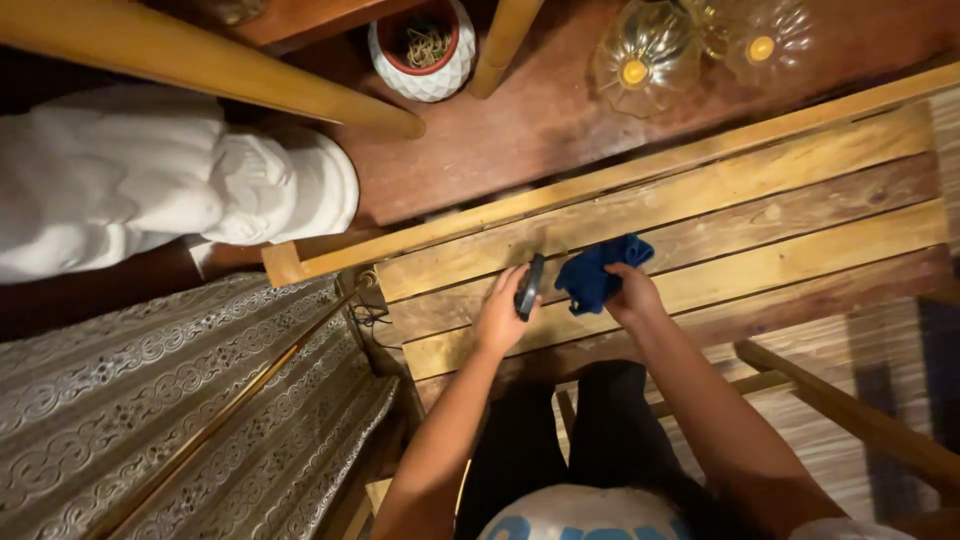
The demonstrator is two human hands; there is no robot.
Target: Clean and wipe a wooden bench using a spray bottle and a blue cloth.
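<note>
We see the left hand (500,315) with its fingers (517,285) wrapped around a small, flat, dark object (529,286), held edge-up; its exact kind cannot be determined, though the surface looks smooth and hard. The object sits just beyond the fingertips, touching them, above the slatted wooden desk (800,170).

The right hand (632,295) has its fingers (618,272) pinched on a blue cloth (597,270). The cloth is soft and crumpled, bunched into an irregular lump, and extends forward and toward the left hand from the pinching fingers. Cloth and dark object lie just beside each other; we cannot tell whether they touch.

Under both hands, the desk consists of long rough planks with visible grain, knots and dark gaps between slats, bordered by a lighter, smoother rail on the far side of the fingers.

Beyond the fingers, well apart, a reddish-brown wooden surface (520,130) carries a white faceted pot (425,60) with a red inner rim and two ribbed clear glass holders (650,50), each with a yellow centre. To the left of the left hand, well apart, stands a white carved column-like piece (150,180), and nearer, a grey fabric (150,400) with an embossed scroll pattern, crossed by a thin wooden rod (230,410).
</note>
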